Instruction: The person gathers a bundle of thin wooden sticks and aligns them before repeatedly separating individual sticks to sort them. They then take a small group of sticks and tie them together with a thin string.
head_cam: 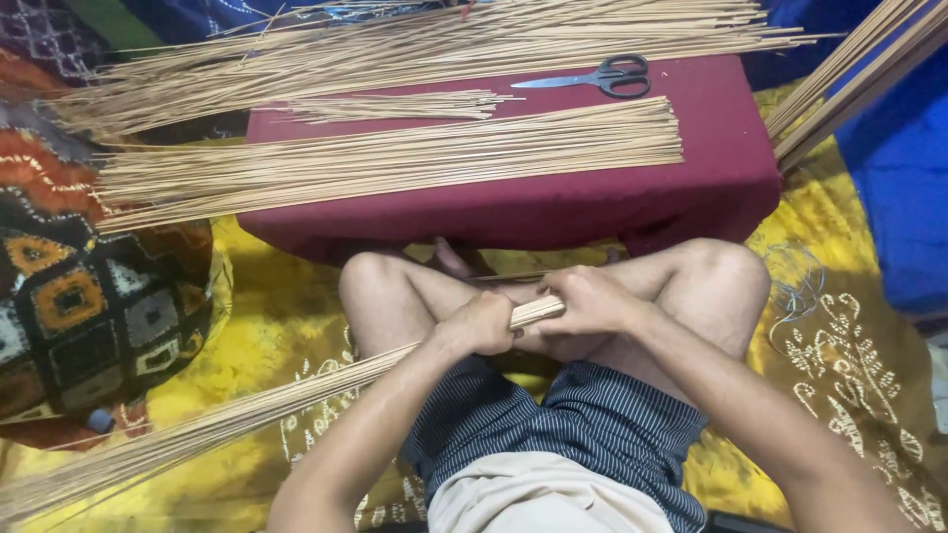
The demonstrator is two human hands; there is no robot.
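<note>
A yellow patterned cloth covers the floor under the seated person, whose bare knees rise toward a low table draped in a maroon cloth; a dark cushion with orange and grey squares lies at the far left, and blue fabric fills the right edge. Across the table's far edge sprawls a wide heap of thin pale sticks; nearer the person a broad, flat row of trimmed sticks lies with its right ends evened up, and between the two sits a smaller loose cluster of sticks; more long sticks slant in from the upper right corner. A long bundle of sticks runs from the lower left corner, up across the person's lap, to the hands. The left hand is closed round this bundle close to its end; the right hand is curled over the very tip, fingers folded round it, just beside the left hand. A pair of black-handled scissors rests on the maroon cloth, blades closed and pointing left, well apart from both hands; a coil of thin wire lies on the yellow cloth beside the right knee.
</note>
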